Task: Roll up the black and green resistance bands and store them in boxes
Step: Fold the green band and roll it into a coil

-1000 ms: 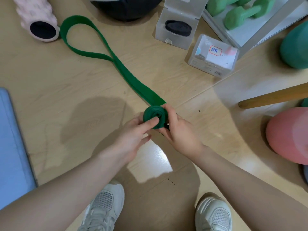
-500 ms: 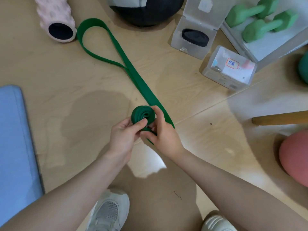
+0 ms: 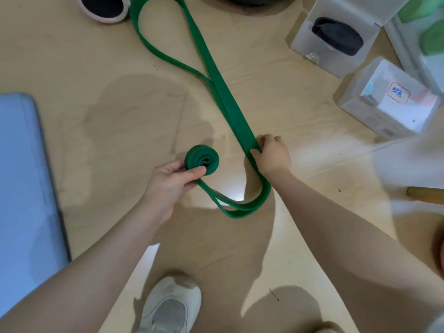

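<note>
The green resistance band [image 3: 216,75] lies stretched across the wooden floor, its far loop near the top. One end is wound into a small roll [image 3: 202,159], pinched by my left hand [image 3: 173,179]. My right hand [image 3: 272,153] grips the flat part of the band further along, and a slack loop sags between the two hands. The black band [image 3: 337,36] sits rolled inside an open clear box [image 3: 319,56] at the upper right. A second clear box [image 3: 374,116] with a white label stands below it, closed.
A blue mat [image 3: 26,188] covers the left side. A pink foam roller [image 3: 103,8] lies at the top left, a dark ball at the top edge. Green dumbbells [image 3: 432,37] rest in a tray at the upper right. A wooden stick [image 3: 425,194] pokes in from the right. My shoe [image 3: 173,306] is below.
My right hand has left the roll and slid up the band, pulling slack toward me into a loop. The left hand alone holds the roll now. The camera has tilted down.
</note>
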A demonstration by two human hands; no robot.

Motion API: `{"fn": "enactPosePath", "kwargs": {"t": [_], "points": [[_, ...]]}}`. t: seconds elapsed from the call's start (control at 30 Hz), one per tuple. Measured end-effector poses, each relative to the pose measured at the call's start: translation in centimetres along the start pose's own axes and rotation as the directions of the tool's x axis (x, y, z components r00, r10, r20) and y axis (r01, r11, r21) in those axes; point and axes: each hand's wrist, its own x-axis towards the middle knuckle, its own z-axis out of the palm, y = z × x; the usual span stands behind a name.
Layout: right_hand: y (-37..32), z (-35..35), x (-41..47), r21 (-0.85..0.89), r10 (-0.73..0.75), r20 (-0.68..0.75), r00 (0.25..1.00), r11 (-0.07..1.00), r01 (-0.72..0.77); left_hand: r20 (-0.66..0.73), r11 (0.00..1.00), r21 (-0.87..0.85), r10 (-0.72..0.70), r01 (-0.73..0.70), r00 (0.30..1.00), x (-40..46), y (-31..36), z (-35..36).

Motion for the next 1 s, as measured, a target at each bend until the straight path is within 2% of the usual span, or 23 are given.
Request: {"fn": "enactPosePath", "kwargs": {"t": [0.1, 0.2, 0.3, 0.4, 0.53, 0.63, 0.7, 0.77, 0.8, 0.83, 0.87, 0.93, 1.0], "points": [[-1.0, -0.1, 0.2, 0.119, 0.074, 0.042, 0.996, 0.990, -0.079, 0.007, 0.999, -0.038, -0.021, 0.021, 1.000, 0.5, 0.7, -0.2], [-0.5, -1.1, -0.4, 0.115, 0.021, 0.100, 0.995, 0.993, -0.033, 0.028, 1.000, -0.023, 0.009, -0.009, 1.000, 0.4, 1.0, 0.2], [1.2, -2.6, -1.3, 0.061, 0.026, -0.020, 0.999, 0.998, -0.024, 0.064, 0.999, 0.021, 0.036, -0.038, 0.997, 0.2, 0.8, 1.1], [5.7, -5.7, -3.2, 0.066, 0.162, -0.194, 0.968, 0.986, -0.152, 0.119, 0.996, 0.085, 0.028, -0.038, 0.993, -0.2, 0.3, 2.9], [14.2, -9.1, -8.9, 0.105, 0.391, -0.316, 0.864, 0.920, -0.378, 0.265, 0.985, 0.170, -0.046, 0.000, 0.963, -1.8, -0.8, 8.2], [20.4, -10.3, -13.9, 0.291, 0.606, -0.376, 0.701, 0.795, -0.532, 0.450, 0.963, 0.269, -0.141, 0.016, 0.882, -4.6, -1.8, 13.3], [23.6, -10.5, -16.7, 0.318, 0.713, -0.314, 0.627, 0.701, -0.639, 0.510, 0.953, 0.302, -0.159, -0.002, 0.845, -6.0, -2.6, 15.7], [25.1, -9.9, -18.6, 0.215, 0.754, -0.193, 0.628, 0.657, -0.723, 0.493, 0.950, 0.313, -0.177, 0.016, 0.852, -6.8, -3.4, 17.2], [24.9, -9.4, -19.1, 0.132, 0.740, -0.167, 0.652, 0.672, -0.729, 0.462, 0.951, 0.304, -0.193, 0.050, 0.866, -6.9, -3.9, 17.6], [24.3, -9.0, -19.4, 0.066, 0.678, -0.189, 0.710, 0.731, -0.680, 0.425, 0.953, 0.289, -0.210, 0.087, 0.881, -6.9, -4.4, 17.9], [23.1, -8.5, -19.4, 0.037, 0.564, -0.231, 0.793, 0.819, -0.572, 0.388, 0.950, 0.291, -0.221, 0.109, 0.895, -6.7, -4.9, 17.9], [19.7, -7.5, -19.3, 0.111, 0.267, -0.247, 0.931, 0.963, -0.246, 0.332, 0.941, 0.315, -0.233, 0.125, 0.914, -6.4, -5.8, 17.6], [15.6, -6.5, -19.3, 0.225, 0.020, -0.142, 0.990, 0.974, 0.013, 0.298, 0.943, 0.300, -0.239, 0.148, 0.924, -6.3, -6.0, 17.0]]}}
